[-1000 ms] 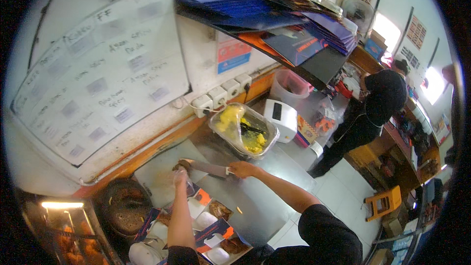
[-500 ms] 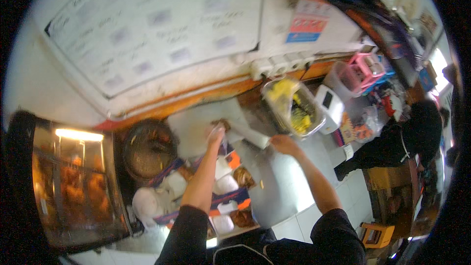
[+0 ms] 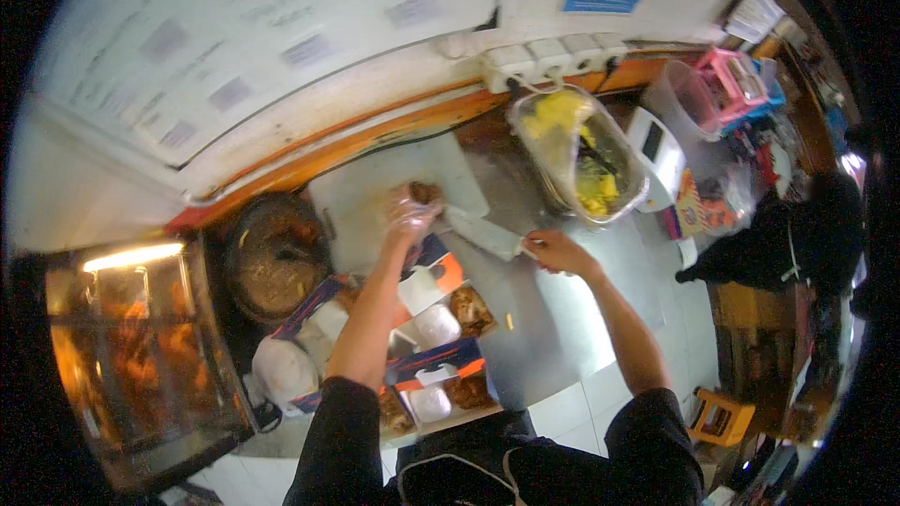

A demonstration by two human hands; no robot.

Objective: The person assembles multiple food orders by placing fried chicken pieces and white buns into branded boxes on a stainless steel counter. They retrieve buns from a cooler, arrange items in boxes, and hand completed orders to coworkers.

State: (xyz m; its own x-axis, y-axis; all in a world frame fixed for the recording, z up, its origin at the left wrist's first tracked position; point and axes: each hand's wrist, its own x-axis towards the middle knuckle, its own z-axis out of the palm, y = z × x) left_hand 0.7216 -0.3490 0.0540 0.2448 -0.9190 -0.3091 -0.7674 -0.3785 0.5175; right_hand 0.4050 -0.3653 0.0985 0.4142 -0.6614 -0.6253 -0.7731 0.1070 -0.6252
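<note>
Knife (image 3: 483,232), drawn slightly back, tip beside meat (image 3: 426,192)

Smooth metal knife (image 3: 483,232); glossy metal table (image 3: 548,333) (it catches glare); clear plastic tub (image 3: 641,187).

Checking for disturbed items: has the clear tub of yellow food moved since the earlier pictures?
No, neither way: the clear tub sits just below the white sockets, as before.
</note>
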